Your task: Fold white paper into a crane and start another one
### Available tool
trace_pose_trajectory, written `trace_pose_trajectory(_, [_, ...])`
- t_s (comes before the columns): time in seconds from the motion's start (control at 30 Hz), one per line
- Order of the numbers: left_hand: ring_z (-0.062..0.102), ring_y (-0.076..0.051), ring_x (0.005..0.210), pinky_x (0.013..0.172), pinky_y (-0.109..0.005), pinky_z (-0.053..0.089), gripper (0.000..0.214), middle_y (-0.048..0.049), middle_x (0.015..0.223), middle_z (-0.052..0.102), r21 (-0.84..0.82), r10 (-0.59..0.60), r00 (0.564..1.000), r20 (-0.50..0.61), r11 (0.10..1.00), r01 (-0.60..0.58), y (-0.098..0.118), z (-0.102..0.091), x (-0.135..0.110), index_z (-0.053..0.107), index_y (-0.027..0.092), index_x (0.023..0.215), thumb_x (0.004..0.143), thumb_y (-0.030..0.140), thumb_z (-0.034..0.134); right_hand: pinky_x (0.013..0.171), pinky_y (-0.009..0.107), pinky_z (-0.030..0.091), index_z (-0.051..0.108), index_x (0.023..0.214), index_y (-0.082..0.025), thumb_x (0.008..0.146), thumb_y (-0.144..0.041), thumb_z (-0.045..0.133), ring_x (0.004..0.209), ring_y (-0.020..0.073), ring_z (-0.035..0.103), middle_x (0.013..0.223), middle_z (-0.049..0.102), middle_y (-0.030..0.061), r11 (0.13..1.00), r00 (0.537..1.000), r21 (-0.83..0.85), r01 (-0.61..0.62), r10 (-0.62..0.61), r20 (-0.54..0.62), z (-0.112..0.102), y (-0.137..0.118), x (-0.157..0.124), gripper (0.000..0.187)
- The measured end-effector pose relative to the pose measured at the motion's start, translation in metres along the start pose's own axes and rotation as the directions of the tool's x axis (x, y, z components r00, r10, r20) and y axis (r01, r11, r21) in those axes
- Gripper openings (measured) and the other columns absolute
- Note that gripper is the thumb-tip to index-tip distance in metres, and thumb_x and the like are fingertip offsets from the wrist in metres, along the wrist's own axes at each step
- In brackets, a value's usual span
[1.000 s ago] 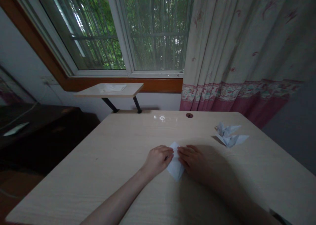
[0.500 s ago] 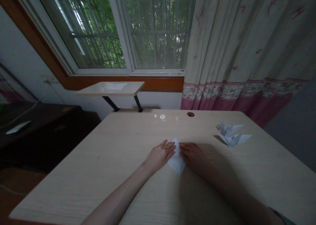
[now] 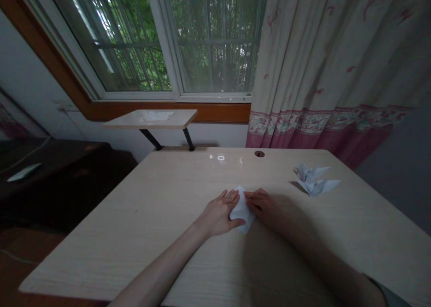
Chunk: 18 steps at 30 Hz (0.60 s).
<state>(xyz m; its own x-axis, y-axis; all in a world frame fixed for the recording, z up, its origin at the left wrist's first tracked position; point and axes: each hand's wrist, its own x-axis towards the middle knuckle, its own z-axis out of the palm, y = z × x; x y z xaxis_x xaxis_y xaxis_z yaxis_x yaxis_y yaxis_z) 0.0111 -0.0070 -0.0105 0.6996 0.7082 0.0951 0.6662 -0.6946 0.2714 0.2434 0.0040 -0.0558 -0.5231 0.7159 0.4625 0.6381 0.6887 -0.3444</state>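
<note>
— Start with the near side. What are the hands doing?

— Both forearms reach in from the near edge of the table (image 3: 151,217). The left hand (image 3: 218,212) has its fingers together along the left edge of the folded paper (image 3: 241,210), and its thumb runs along the near edge, so it looks pinched on the sheet. The right hand (image 3: 266,206) lays its fingers side by side on the paper's right part. I cannot tell whether its thumb is under the sheet.

— And the paper itself?

— It is in the middle of the table, between the two hands and touching both. Its near corner pokes out below them.

— What could go wrong?

— The tabletop looks smooth, so I'd judge an uneven push from one hand could slide the small sheet sideways and set a crease off line. The right arm also throws a shadow over that side, which could hide a misaligned edge. A hard pinch by the left thumb might crumple the near corner.

— Anything farther off?

— To the far right, well apart from the hands, lie the folded paper figures (image 3: 314,181). A wide sweep of the right arm could knock them. Beyond is the cable hole (image 3: 259,154), then a small shelf (image 3: 151,118), the window (image 3: 202,37) and the curtain (image 3: 336,51).
</note>
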Motion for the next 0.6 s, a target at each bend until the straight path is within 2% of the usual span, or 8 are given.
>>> trace_pose_trajectory(0.2, [0.037, -0.026, 0.142, 0.12, -0.042, 0.022, 0.09, -0.0168, 0.152, 0.039, 0.037, 0.007, 1.0, 0.017, 0.999, -0.008, 0.0068, -0.0048, -0.0003, 0.039, 0.014, 0.146, 0.078, 0.068, 0.062, 0.096, 0.045, 0.053, 0.071, 0.115, -0.024, 0.097, -0.021, 0.05, 0.104, 0.0236, 0.065, 0.116, 0.072, 0.0077, 1.0, 1.0, 0.005, -0.022, 0.021, 0.02, -0.006, -0.0057, 0.0015, 0.028])
trace_pose_trajectory(0.37, [0.038, -0.026, 0.141, 0.121, -0.041, 0.018, 0.093, -0.0174, 0.151, 0.041, 0.058, 0.015, 1.0, -0.012, 0.998, -0.015, 0.0077, -0.0019, -0.0018, 0.039, 0.011, 0.146, 0.076, 0.068, 0.062, 0.093, 0.043, 0.053, 0.073, 0.112, -0.02, 0.097, -0.02, 0.051, 0.101, 0.0232, 0.064, 0.115, 0.072, 0.0097, 1.0, 1.0, -0.013, -0.008, 0.008, 0.006, -0.0085, -0.0082, 0.003, 0.027])
trace_pose_trajectory(0.6, [0.04, -0.028, 0.139, 0.121, -0.044, 0.019, 0.097, -0.0183, 0.149, 0.042, 0.034, 0.056, 0.997, -0.047, 0.998, -0.055, 0.0051, 0.0005, -0.0015, 0.039, 0.012, 0.146, 0.073, 0.069, 0.065, 0.094, 0.041, 0.054, 0.073, 0.112, -0.021, 0.096, -0.019, 0.051, 0.101, 0.0228, 0.064, 0.116, 0.072, 0.0075, 1.0, 1.0, -0.024, -0.019, 0.019, -0.003, -0.0054, -0.0075, 0.0013, 0.027])
